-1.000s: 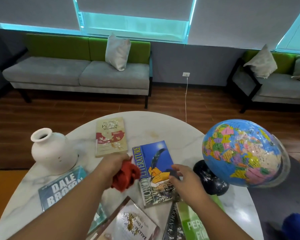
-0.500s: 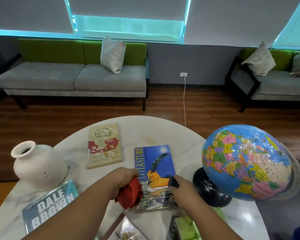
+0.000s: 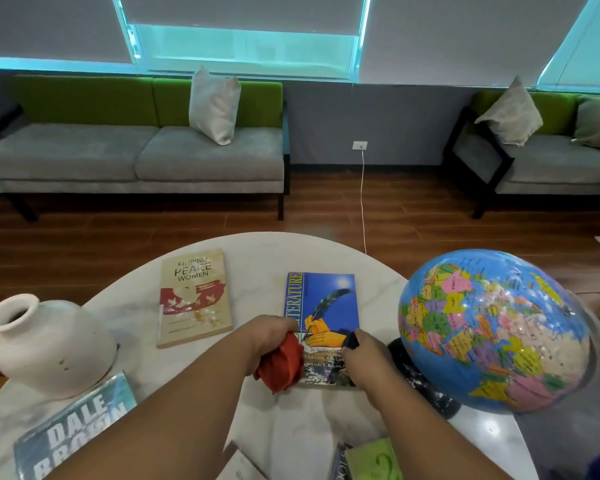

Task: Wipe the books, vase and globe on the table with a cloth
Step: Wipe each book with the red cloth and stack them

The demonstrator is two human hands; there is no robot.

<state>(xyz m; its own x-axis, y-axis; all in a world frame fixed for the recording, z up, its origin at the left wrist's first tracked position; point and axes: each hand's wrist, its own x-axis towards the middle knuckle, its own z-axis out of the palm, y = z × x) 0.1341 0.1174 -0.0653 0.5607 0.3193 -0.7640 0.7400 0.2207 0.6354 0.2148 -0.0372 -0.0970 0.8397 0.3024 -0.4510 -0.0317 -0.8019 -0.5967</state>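
A blue literature book point(image 3: 328, 306) lies flat in the middle of the round white marble table point(image 3: 257, 245). My left hand point(image 3: 267, 336) grips a bunched red cloth point(image 3: 281, 367) at the book's lower left corner. My right hand point(image 3: 364, 360) holds the book's lower right edge, fingers curled over it. A tan "Filipino Peace Women" book point(image 3: 194, 299) lies to the left. Farther left stands a white vase point(image 3: 49, 344). A colourful globe point(image 3: 492, 330) on a black base point(image 3: 425, 382) stands at the right.
A "Dale Brown" book point(image 3: 73, 434) lies at the near left. A green book point(image 3: 374, 462) and another book point(image 3: 239, 469) show at the bottom edge. Beyond the table are wood floor, a grey-green sofa point(image 3: 136, 154) and a second sofa point(image 3: 551, 157).
The blue book has turned straight and lies farther from me. Both hands have come onto its near end, the cloth now at its lower left corner.
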